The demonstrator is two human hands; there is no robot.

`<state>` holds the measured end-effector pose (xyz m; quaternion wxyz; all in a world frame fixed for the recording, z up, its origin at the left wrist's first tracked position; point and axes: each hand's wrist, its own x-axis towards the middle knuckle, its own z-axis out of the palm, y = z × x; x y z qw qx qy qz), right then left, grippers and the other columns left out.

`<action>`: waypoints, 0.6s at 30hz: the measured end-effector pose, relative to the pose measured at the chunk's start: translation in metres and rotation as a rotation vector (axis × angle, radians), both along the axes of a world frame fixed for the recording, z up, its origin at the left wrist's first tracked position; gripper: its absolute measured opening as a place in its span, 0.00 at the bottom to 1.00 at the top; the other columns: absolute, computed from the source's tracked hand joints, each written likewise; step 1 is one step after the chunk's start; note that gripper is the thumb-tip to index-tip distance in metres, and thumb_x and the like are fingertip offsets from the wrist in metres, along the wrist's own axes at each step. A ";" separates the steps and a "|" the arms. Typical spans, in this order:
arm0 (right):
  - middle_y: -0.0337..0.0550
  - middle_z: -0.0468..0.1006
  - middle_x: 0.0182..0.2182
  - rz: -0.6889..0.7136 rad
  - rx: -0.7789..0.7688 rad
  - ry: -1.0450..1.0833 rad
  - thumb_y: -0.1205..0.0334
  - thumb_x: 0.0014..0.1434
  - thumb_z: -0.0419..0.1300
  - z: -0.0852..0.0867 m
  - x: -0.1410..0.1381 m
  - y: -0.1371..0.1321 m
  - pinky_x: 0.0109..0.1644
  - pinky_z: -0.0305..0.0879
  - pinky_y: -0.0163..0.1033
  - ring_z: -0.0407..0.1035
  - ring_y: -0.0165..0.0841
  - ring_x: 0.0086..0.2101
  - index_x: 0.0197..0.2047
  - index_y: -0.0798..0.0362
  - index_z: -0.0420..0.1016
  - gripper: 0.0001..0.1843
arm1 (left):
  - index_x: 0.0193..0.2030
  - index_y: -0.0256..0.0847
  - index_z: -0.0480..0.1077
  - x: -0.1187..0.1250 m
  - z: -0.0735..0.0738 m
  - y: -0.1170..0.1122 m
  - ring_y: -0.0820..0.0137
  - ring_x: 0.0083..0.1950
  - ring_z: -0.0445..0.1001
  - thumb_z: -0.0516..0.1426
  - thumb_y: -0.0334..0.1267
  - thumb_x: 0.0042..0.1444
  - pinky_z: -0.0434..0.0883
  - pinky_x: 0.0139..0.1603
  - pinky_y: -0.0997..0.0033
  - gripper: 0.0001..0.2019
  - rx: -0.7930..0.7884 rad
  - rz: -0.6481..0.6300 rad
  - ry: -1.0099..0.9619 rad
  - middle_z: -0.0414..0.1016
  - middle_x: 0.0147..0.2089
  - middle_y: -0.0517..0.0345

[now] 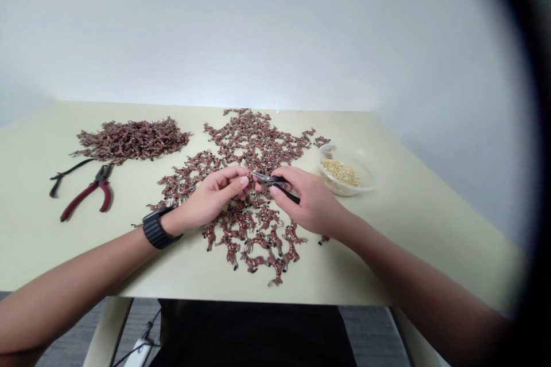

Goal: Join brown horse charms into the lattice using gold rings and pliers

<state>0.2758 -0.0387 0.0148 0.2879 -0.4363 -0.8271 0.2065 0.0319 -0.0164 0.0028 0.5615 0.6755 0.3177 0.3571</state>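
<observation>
My right hand (305,198) is closed around small pliers (282,183) with black handles and a metal nose pointing left. The tip of the nose is at the fingertips of my left hand (219,195), which wears a dark watch (158,228). Its thumb and forefinger pinch together; whatever sits between them is too small to make out. Below and around both hands, many small brown reindeer-like figures (275,266) lie spread over the table (181,275). My hands cover part of this spread.
A dense heap of similar brown figures (138,140) lies at the back left. Pliers with red handles (80,200) and a black strap-like piece (71,171) are beside it. To the right stands a clear plastic bowl (368,180) holding small gold-coloured bits (342,173). A pale wall rises behind.
</observation>
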 end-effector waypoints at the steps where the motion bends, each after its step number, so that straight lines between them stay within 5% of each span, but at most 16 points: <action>1: 0.43 0.74 0.35 0.002 -0.001 0.001 0.54 0.70 0.53 0.000 0.000 0.000 0.37 0.58 0.42 0.64 0.35 0.33 0.47 0.49 0.72 0.11 | 0.51 0.41 0.73 0.000 0.000 0.000 0.69 0.41 0.73 0.56 0.46 0.69 0.73 0.47 0.66 0.13 0.002 -0.001 0.002 0.79 0.48 0.50; 7: 0.42 0.73 0.34 0.008 -0.010 0.006 0.54 0.69 0.54 0.002 0.000 -0.001 0.36 0.58 0.41 0.63 0.34 0.32 0.45 0.50 0.72 0.11 | 0.50 0.40 0.73 0.001 0.001 -0.002 0.69 0.41 0.74 0.55 0.47 0.69 0.73 0.46 0.67 0.13 0.049 0.003 0.040 0.79 0.47 0.50; 10: 0.40 0.71 0.31 0.005 -0.102 0.045 0.52 0.70 0.53 0.003 -0.001 -0.003 0.34 0.56 0.40 0.62 0.32 0.30 0.43 0.50 0.72 0.12 | 0.49 0.40 0.72 0.002 -0.003 -0.005 0.67 0.40 0.75 0.56 0.46 0.69 0.73 0.42 0.67 0.12 0.196 0.084 0.124 0.79 0.42 0.51; 14: 0.36 0.63 0.27 0.047 -0.511 0.233 0.47 0.71 0.51 0.007 -0.002 -0.004 0.27 0.50 0.36 0.53 0.28 0.25 0.41 0.49 0.71 0.16 | 0.53 0.41 0.71 -0.007 -0.008 0.001 0.62 0.48 0.76 0.59 0.39 0.67 0.75 0.50 0.59 0.10 0.741 0.245 0.347 0.79 0.48 0.49; 18: 0.33 0.54 0.27 0.202 -1.069 0.483 0.44 0.70 0.51 0.009 0.000 0.000 0.22 0.36 0.34 0.39 0.27 0.24 0.40 0.50 0.69 0.19 | 0.63 0.45 0.68 -0.027 -0.008 0.017 0.55 0.60 0.72 0.59 0.30 0.65 0.72 0.58 0.47 0.20 1.290 0.119 0.590 0.74 0.63 0.45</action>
